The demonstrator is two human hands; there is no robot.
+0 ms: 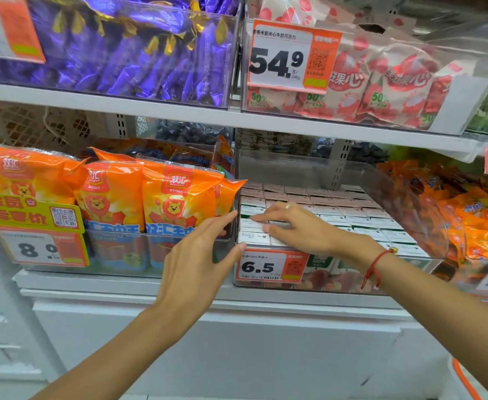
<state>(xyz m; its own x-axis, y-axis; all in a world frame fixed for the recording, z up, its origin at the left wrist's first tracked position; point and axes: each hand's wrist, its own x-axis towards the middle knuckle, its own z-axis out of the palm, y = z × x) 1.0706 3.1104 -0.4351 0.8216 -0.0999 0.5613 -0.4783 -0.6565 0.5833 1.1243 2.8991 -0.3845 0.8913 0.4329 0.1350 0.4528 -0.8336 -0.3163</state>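
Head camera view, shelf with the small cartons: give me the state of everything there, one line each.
Cartons: packed in tight rows, tops up, inside the bin.
Clear bin: open-topped, standing on the shelf.
Right hand: open, lying flat on the front cartons.
Left hand: open, fingers straight, at the bin's front left corner.
Orange packs: standing upright in the neighbouring bin.
Price tag: fixed to the bin's front.

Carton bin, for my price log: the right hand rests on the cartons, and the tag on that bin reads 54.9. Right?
No. The head view shows the right hand resting on the cartons, but the tag on that bin reads 6.5, not 54.9.
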